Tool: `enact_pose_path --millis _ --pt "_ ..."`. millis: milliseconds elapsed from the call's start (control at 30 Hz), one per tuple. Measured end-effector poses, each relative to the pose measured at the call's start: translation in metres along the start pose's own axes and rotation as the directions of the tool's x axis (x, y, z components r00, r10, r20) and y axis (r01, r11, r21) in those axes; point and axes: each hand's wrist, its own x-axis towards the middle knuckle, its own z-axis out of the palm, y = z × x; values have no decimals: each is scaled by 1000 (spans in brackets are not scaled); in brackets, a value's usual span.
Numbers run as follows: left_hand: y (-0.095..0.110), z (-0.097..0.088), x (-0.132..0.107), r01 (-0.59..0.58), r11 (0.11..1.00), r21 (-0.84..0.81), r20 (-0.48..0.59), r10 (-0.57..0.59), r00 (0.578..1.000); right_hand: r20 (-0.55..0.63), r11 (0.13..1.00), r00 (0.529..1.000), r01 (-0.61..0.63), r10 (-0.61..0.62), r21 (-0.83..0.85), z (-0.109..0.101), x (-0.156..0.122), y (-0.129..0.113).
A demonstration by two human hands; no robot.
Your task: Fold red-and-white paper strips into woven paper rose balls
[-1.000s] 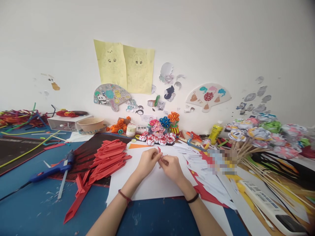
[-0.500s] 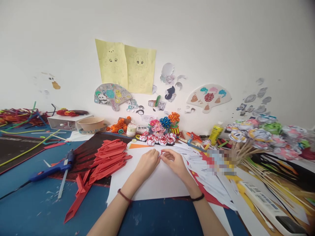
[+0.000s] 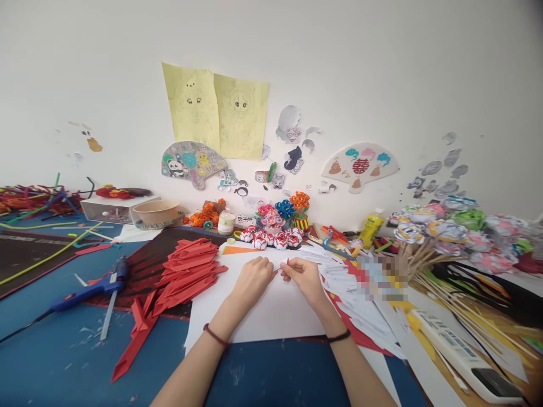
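While folded red paper strips (image 3: 186,270) lie left of the white sheet (image 3: 258,322), above it the left hand (image 3: 255,276) curls, grip unclear, and a small red piece (image 3: 288,261), probably best held lightly, sits pinched in the right hand (image 3: 304,276).

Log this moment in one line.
left hand: curled, hold unclear | right hand: pinching red piece | both: over sheet | red strips: at sheet's left | white strips: at sheet's right

Red on the folded strips (image 3: 186,274), plain white on the sheet (image 3: 271,319), blue across the surface (image 3: 263,373), and that half-hidden sliver (image 3: 287,262) looks red!
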Motion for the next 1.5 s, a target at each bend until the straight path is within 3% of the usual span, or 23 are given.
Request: enact_pose_path --millis 500,633,767,833,1000,1100,1200,1367,1500 --pt "-8 -9 0 -33 993 -112 -42 29 999 -25 992 999 -39 42 120 -2 0 -2" --pt "-10 -8 1 5 946 -324 -96 -38 995 -61 984 997 -32 44 175 -5 1 -2" --pt "-18 -2 1 143 802 -579 50 -139 989 -39 976 998 -42 52 214 -11 2 -3" --pt "-21 1 0 194 801 -566 114 -157 981 8 984 998 -68 68 165 -15 2 -2" --pt "-20 3 -3 189 889 -418 134 -146 980 137 990 987 -63 81 -127 -21 2 7" --pt "-19 4 -4 188 909 -372 143 -144 979 126 920 991 20 33 -391 -19 1 14" --pt "-19 7 -5 175 926 -334 146 -133 980 100 828 994 97 -50 -553 -14 0 18" --pt "-18 10 -7 162 948 -274 136 -129 982 34 715 993 106 -113 -691 -6 -1 26" --pt "-17 11 -8 149 958 -247 130 -120 984 26 702 994 93 -106 -706 -3 -1 32"
